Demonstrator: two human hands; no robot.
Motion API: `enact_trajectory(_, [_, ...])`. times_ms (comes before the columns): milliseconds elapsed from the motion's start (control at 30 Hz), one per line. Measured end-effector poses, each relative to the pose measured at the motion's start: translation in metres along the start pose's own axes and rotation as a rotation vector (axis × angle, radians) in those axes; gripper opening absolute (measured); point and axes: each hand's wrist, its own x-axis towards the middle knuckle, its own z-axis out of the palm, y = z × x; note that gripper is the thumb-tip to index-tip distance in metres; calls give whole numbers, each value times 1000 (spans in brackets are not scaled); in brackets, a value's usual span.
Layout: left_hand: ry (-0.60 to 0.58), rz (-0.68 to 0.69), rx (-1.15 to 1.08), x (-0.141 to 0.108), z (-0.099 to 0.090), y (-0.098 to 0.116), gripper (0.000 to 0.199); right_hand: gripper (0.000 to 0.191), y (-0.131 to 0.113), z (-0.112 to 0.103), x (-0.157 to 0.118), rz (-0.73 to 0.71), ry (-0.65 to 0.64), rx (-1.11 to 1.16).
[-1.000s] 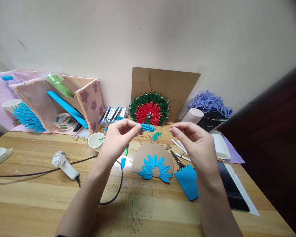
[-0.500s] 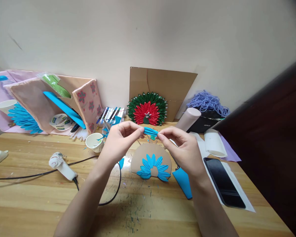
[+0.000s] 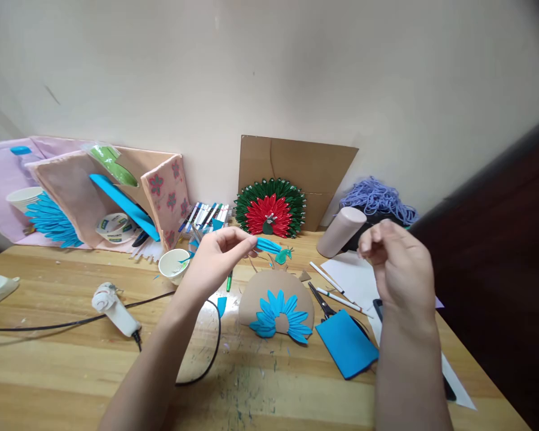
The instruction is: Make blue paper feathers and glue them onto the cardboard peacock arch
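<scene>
My left hand [image 3: 220, 254] pinches one end of a pleated blue paper strip [image 3: 268, 246] between thumb and fingers, and the other end sticks out free to the right. Raised on the right, my right hand [image 3: 399, 263] has its fingers curled together; whether anything small is between them I cannot make out. Below the hands a rounded cardboard piece [image 3: 256, 287] lies on the table, with blue paper petals [image 3: 276, 302] fanned round a bare half circle. A small green bird-shaped cutout [image 3: 282, 256] lies behind it. Folded blue paper [image 3: 348, 344] rests beside scissors [image 3: 321, 299].
At the left lie a white corded tool [image 3: 117, 308] and its black cable. A paper cup [image 3: 173, 267] stands near several markers [image 3: 204, 215]. A red and green petal fan [image 3: 269, 206] leans on cardboard [image 3: 296, 161]. A pinkish cylinder [image 3: 341, 232] and purple yarn [image 3: 377, 197] are back right.
My right hand has let go of the blue paper strip and moved right and up. The left hand keeps hold of the strip. The view has shifted slightly.
</scene>
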Motion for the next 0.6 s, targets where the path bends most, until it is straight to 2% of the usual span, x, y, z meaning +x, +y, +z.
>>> enact_trajectory(67, [-36, -22, 23, 2, 0, -3, 20, 15, 10, 1, 2, 63, -79, -81])
enact_trajectory(133, [-58, -32, 51, 4, 0, -6, 21, 27, 18, 9, 1, 97, -154, -167])
enact_trajectory(367, [-51, -17, 110, 9, 2, -18, 20, 22, 15, 44, -24, 31, -478, -315])
enact_trajectory(467, [-53, -14, 116, 9, 4, -18, 22, 19, 13, 52, -32, -13, -513, -335])
enact_trajectory(600, [-41, -22, 108, 8, 6, -17, 23, 11, 14, 55, -35, -81, -497, -372])
